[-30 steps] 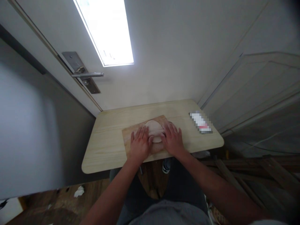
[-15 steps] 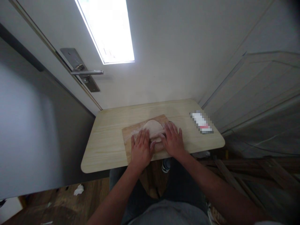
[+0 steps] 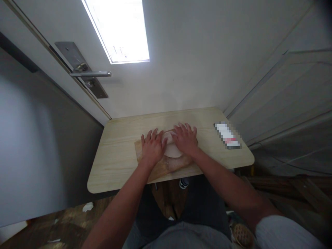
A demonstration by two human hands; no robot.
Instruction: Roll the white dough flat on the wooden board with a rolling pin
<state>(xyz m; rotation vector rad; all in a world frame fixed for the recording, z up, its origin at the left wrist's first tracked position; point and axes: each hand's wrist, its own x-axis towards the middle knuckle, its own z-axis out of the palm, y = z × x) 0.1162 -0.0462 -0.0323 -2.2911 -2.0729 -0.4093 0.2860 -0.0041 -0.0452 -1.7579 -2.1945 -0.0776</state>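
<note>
Head view — what's under your palms?
— My left hand (image 3: 151,149) and right hand (image 3: 184,139) press, fingers spread flat, on the pale round dough lump (image 3: 171,149), mid-frame on the brown wooden board (image 3: 166,165). I judge it mid-knead; another firm push is needed.

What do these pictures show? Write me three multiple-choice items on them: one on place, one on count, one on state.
1. Where does the dough lie?
A. on the wooden board
B. on the floor
C. on the door handle

2. How many hands press on the dough?
A. none
B. one
C. two

3. How are the fingers of the hands?
A. balled into fists
B. spread and laid flat
C. pinched around a knife

Answers:
1 A, the pale lump sits on the board, which lies on the table.
2 C, the left hand and the right hand both rest on it.
3 B, the fingers of both hands lie flat, fanned apart.
</note>
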